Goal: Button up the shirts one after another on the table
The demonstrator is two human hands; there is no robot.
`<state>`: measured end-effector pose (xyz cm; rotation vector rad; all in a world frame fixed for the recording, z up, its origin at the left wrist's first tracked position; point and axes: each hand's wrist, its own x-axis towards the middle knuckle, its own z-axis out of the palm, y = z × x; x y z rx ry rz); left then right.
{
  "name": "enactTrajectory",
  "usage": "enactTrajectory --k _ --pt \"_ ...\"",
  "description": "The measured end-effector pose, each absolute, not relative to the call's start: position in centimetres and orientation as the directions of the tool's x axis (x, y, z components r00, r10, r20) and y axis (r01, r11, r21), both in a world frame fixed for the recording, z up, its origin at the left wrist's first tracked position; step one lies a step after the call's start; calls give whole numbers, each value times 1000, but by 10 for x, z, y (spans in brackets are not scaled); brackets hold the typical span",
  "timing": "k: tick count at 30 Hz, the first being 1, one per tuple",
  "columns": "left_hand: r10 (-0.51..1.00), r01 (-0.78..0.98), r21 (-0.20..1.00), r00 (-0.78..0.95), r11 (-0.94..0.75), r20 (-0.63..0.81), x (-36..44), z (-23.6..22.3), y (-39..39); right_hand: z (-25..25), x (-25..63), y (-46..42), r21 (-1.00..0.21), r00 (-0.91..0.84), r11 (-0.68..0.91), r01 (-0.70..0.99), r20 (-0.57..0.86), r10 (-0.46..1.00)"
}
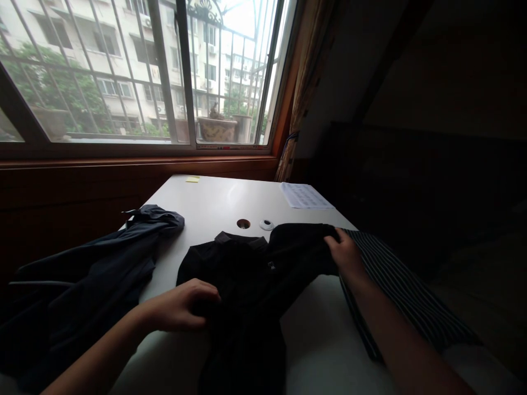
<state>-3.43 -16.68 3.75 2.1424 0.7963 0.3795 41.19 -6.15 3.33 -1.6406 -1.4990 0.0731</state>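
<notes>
A black collared shirt (pixel 255 291) lies spread on the white table (pixel 230 197), its grey collar toward the window and a small light logo on the chest. Out to the right, my right hand (pixel 345 253) pinches the end of one sleeve and draws it sideways. My left hand (pixel 187 304) is on the near left part of the shirt, fingers curled into the dark cloth. Its fingertips blend into the fabric, but it appears to grip the shirt's side. The shirt's lower part runs toward me in shadow.
Dark blue clothing (pixel 102 269) hangs over the table's left edge. A striped garment (pixel 395 280) drapes the right edge. Farther back are printed papers (pixel 307 196), a yellow sticky note (pixel 192 179), a cable hole (pixel 243 224) and its white cover (pixel 266 225). A barred window stands behind.
</notes>
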Motion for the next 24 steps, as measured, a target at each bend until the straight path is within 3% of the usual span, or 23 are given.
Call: enactTrajectory --k 3,5,9,13,16,19,24 --pt "637 405 859 760 -313 -126 -43 42 -168 34 433 -53 -625 311 100 774 513 800" --pt "548 365 898 816 -244 -183 -44 42 -168 30 435 -51 -604 286 116 788 527 801" --pt "478 370 899 849 -234 -225 -37 38 -164 22 411 -57 -527 207 171 833 583 786" --pt "595 474 867 745 -155 -302 -33 32 -162 27 358 -73 -346 -93 389 854 634 768" --pt "657 529 845 666 -84 -352 -32 31 -163 33 311 -85 -424 -313 562 710 524 792" --pt "665 525 847 663 -85 -344 -31 35 -164 29 272 -91 -562 -462 602 567 387 798" --pt "720 449 862 676 -234 -157 -30 37 -161 1 241 -90 -587 -529 594 550 305 792"
